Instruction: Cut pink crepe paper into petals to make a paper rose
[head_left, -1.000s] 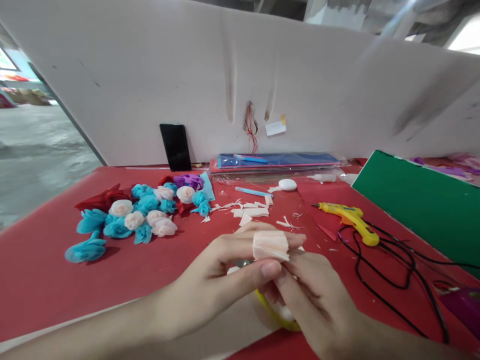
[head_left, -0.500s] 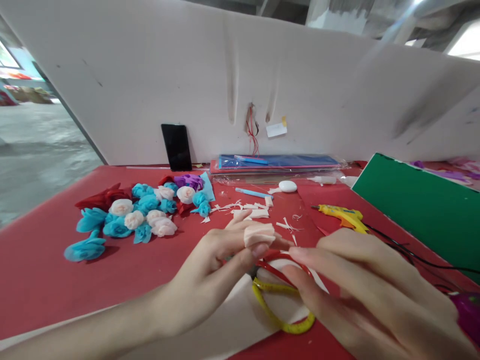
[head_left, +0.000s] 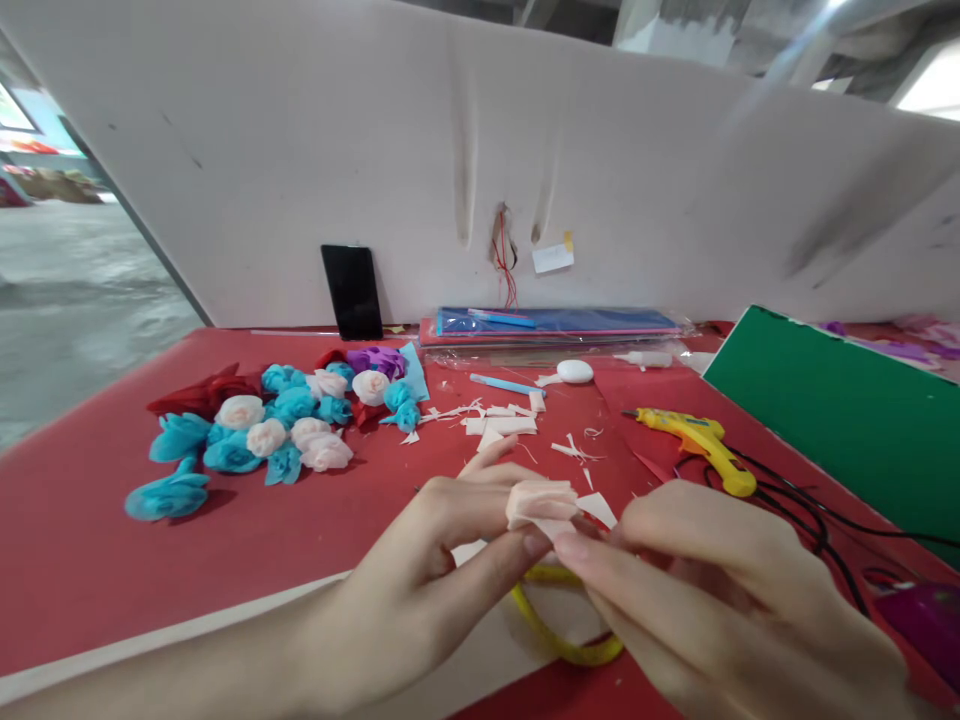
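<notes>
My left hand (head_left: pixel 442 560) pinches a small roll of pale peach paper (head_left: pixel 541 500) between thumb and fingers. My right hand (head_left: pixel 705 580) has its thumb and fingertips closed on the lower right edge of the same piece. Beneath the hands, partly hidden, lie scissors with a yellow-wrapped handle (head_left: pixel 577 652). They rest on a sheet of pale paper (head_left: pixel 420 665) that spreads along the front of the red table. Several pale paper scraps (head_left: pixel 501 426) lie just beyond my fingers.
Blue, peach, red and purple paper flowers (head_left: pixel 292 405) are heaped at the left. A yellow glue gun (head_left: pixel 697 440) with a black cord lies at the right, before a green board (head_left: pixel 832 430). A black phone (head_left: pixel 352 292) leans on the white partition (head_left: pixel 300 150).
My right hand has come left and now touches the peach paper roll. My left hand has shifted slightly right and down with it. The scissors' red handle is now mostly covered.
</notes>
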